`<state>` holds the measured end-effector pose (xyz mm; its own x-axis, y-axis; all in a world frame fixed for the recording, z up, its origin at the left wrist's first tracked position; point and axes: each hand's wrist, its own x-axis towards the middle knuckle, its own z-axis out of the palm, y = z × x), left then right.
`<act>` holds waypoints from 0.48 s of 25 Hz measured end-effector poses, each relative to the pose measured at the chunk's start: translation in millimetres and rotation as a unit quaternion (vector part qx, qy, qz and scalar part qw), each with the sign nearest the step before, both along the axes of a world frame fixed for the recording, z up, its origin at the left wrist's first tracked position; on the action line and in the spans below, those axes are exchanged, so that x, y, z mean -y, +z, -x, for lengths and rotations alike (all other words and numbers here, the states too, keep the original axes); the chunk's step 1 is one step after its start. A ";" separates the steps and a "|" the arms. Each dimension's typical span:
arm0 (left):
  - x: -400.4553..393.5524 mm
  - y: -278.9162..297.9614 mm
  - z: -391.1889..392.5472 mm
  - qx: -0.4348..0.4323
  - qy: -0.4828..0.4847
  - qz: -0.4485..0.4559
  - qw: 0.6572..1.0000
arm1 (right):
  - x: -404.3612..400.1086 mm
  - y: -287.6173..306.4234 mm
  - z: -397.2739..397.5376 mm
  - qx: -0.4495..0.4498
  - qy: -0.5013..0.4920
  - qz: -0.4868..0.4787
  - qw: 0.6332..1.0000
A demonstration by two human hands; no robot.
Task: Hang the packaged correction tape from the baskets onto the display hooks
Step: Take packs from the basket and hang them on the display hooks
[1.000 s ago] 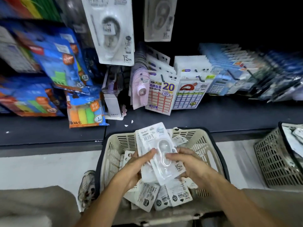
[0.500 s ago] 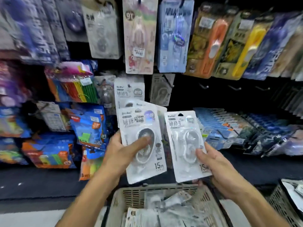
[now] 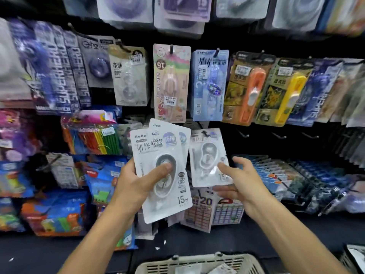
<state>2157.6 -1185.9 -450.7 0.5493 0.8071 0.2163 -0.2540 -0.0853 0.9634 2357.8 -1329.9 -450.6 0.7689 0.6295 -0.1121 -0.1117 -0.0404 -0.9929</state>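
My left hand point(image 3: 138, 182) grips a fanned stack of white packaged correction tape point(image 3: 164, 175), thumb pressed on the front pack's clear blister. My right hand point(image 3: 241, 180) pinches the lower right corner of a single white correction tape pack point(image 3: 207, 159). The top of that pack is at a black display hook point(image 3: 205, 133) in the lower row, under the hanging blue pack. Whether its hole is on the hook I cannot tell. The beige basket point(image 3: 197, 262) with more packs sits at the bottom edge.
Other stationery packs hang in rows above and to the left. Three bare black hooks point(image 3: 278, 135) stick out to the right of the single pack. Boxed goods lie on the dark shelf point(image 3: 256, 238) on the right. A second basket point(image 3: 353, 258) shows at the bottom right corner.
Both hands rose from the basket with the packs. The right hand split one pack off and carried it up and back to the hook. The view tilted up to the display.
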 end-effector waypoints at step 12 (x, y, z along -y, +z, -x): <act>5.6 -0.7 -8.8 0.007 -0.060 0.025 0.998 | 1.1 -10.8 22.8 0.032 0.025 -0.118 0.992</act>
<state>2166.3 -1191.5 -451.4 0.6392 0.7461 0.1866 -0.2738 -0.0060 0.9618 2335.1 -1331.0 -461.5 0.7370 0.6697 0.0916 -0.0511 0.1903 -0.9804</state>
